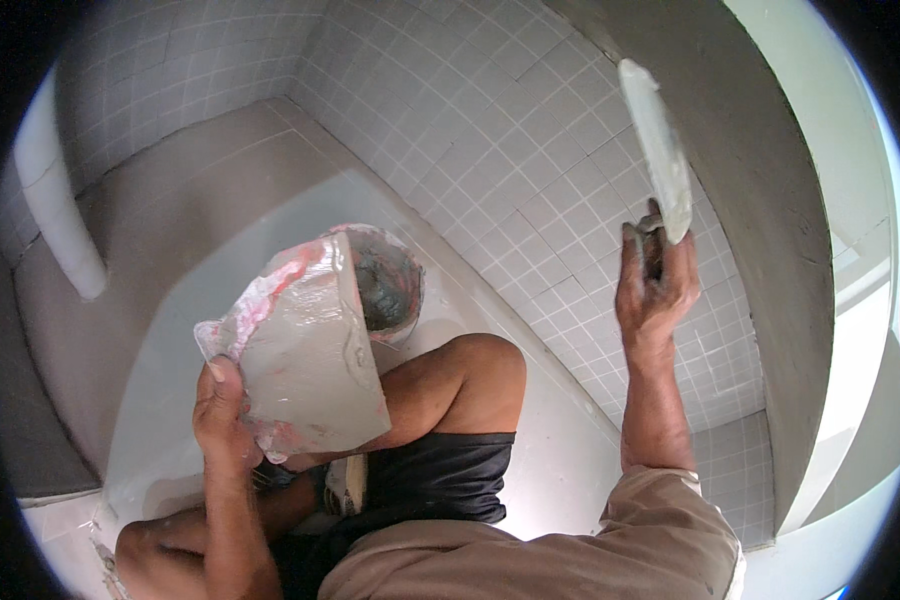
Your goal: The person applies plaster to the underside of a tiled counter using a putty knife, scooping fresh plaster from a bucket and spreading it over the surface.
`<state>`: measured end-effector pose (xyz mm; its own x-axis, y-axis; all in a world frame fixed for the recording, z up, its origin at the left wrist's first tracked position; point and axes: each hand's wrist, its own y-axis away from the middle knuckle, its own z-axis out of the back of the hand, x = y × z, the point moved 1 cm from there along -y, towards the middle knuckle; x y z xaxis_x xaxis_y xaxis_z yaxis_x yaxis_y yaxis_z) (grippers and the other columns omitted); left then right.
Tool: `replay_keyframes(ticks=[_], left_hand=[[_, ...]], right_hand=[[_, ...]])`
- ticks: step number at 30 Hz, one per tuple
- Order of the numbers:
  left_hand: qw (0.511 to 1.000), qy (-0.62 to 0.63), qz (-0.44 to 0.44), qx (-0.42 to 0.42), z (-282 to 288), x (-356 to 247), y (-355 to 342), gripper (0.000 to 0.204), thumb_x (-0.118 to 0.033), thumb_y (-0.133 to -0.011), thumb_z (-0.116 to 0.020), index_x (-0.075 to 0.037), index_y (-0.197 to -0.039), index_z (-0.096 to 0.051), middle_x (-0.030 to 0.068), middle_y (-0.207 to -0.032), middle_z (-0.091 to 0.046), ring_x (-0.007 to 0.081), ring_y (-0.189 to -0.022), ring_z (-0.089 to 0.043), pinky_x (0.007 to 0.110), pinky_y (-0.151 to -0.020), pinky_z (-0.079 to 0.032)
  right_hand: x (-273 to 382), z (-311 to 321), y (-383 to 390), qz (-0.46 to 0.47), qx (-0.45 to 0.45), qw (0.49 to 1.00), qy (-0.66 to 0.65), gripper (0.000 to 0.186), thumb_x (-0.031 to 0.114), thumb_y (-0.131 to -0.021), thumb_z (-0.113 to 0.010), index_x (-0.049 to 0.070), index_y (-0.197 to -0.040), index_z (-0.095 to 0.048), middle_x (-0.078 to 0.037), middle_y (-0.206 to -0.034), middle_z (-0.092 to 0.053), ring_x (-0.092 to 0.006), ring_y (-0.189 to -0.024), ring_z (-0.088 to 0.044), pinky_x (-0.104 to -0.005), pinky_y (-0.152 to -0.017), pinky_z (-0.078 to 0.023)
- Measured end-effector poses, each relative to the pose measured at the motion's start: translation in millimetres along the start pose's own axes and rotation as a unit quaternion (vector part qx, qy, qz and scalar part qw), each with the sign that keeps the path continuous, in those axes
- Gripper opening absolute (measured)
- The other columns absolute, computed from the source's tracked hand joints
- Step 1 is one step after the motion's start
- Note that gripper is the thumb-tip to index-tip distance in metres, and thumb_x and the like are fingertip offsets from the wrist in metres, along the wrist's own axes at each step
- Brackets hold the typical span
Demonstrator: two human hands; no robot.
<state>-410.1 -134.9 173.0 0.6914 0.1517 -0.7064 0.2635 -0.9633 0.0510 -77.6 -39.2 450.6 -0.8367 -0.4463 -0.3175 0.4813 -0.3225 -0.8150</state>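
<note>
Two tools are in play here, one in each hand. Our left hand (225,410), at the lower left of the frame, has its fingers wrapped around the edge of a flat mortar board (310,350) smeared with grey paste and streaked red along its rim; the board tilts up in front of our bent knee (470,370). Just behind it, near the centre, sits a small bucket (385,280) with dark grey mix inside. Our right hand (655,285), in the right half of the frame, is closed tight on the handle of a trowel (658,145) whose long blade points upward, its face coated in grey — it lies against or very near the smooth grey wall edge (760,250) beside the small square wall tiles (510,150); we cannot tell whether it touches.

We judge the step in hand to be spreading or smoothing paste along that grey edge. The next move seems to call for a steady, flat blade angle and even pressure — and the board kept close for reloading.
</note>
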Motion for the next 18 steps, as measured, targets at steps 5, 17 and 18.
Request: replay_keyframes(ticks=[5, 17, 18], left_hand=[[1.0, 0.025, -0.007, -0.017, 5.4, 1.9, -3.9, 0.069, -0.049, -0.102, -0.054, 0.004, -0.146, -0.043, 0.0164, -0.14, -0.056, 0.0294, -0.126, -0.055, 0.042, -0.108, -0.043], [1.0, 0.0, -0.027, -0.011, 6.8, 9.1, -4.8, 0.065, -0.044, -0.105, -0.049, 0.007, -0.145, -0.043, 0.0176, -0.143, -0.053, 0.0279, -0.129, -0.053, 0.04, -0.112, -0.038], [1.0, -0.004, -0.026, -0.01, 6.6, 9.6, -4.8, 0.065, -0.043, -0.105, -0.05, 0.008, -0.145, -0.044, 0.0177, -0.143, -0.053, 0.0275, -0.129, -0.053, 0.039, -0.112, -0.038]], right_hand=[[-26.3, 3.0, -16.5, -0.013, -0.037, 0.998, 0.049, 0.018, 0.002, -0.089, -0.071, -0.002, -0.106, -0.065, -0.014, -0.088, -0.064, -0.0191, -0.071, -0.063, -0.0322, -0.06, -0.051], [-54.6, 7.5, -27.7, -0.054, -0.031, 0.995, 0.072, 0.026, 0.015, -0.093, -0.071, -0.002, -0.112, -0.069, -0.014, -0.09, -0.07, -0.0166, -0.072, -0.064, -0.0321, -0.064, -0.052], [-57.3, 8.8, -28.0, -0.085, -0.029, 0.995, 0.039, 0.027, 0.017, -0.093, -0.072, -0.001, -0.113, -0.07, -0.013, -0.089, -0.069, -0.0148, -0.072, -0.063, -0.0316, -0.063, -0.051]])
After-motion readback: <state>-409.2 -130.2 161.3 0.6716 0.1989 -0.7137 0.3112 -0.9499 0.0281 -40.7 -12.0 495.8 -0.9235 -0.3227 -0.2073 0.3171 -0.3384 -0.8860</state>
